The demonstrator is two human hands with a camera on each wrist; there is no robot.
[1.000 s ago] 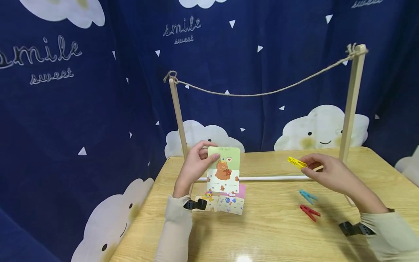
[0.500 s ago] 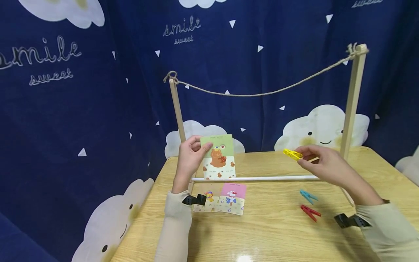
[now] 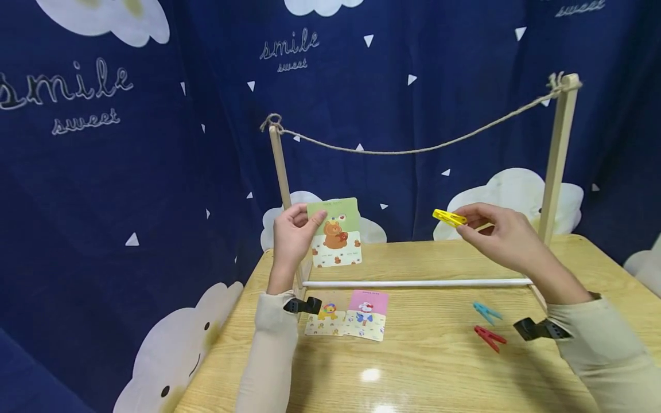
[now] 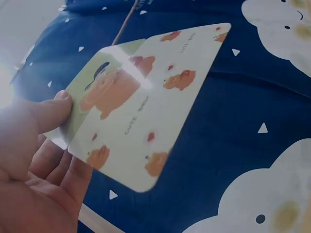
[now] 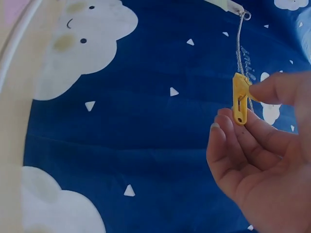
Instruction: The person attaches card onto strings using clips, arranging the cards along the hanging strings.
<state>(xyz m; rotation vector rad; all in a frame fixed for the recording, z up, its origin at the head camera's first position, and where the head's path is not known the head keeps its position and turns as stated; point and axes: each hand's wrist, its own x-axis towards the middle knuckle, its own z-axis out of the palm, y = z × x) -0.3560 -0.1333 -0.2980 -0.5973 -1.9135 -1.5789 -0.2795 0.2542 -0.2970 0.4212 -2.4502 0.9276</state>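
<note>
My left hand (image 3: 292, 238) pinches a green and white card (image 3: 335, 236) with a bear on it by its left edge, thumb in front. The card is upright in the air, below the left part of the rope (image 3: 392, 152). In the left wrist view the bear card (image 4: 141, 116) fills the middle, with the thumb over its green part. My right hand (image 3: 508, 238) holds a yellow clothespin (image 3: 448, 218) between thumb and fingers, to the right of the card and under the rope. The right wrist view shows the yellow clothespin (image 5: 240, 99) at the fingertips.
Wooden posts (image 3: 558, 160) carry the sagging rope, with a white rod (image 3: 413, 283) low between them. A pink rabbit card (image 3: 365, 315) and a tan lion card (image 3: 326, 321) lie on the table (image 3: 413, 367). Blue (image 3: 486, 312) and red (image 3: 489, 338) clothespins lie at right.
My left hand has raised the bear card and moved it left, uncovering the pink card. My right hand has moved up and left with the yellow clothespin.
</note>
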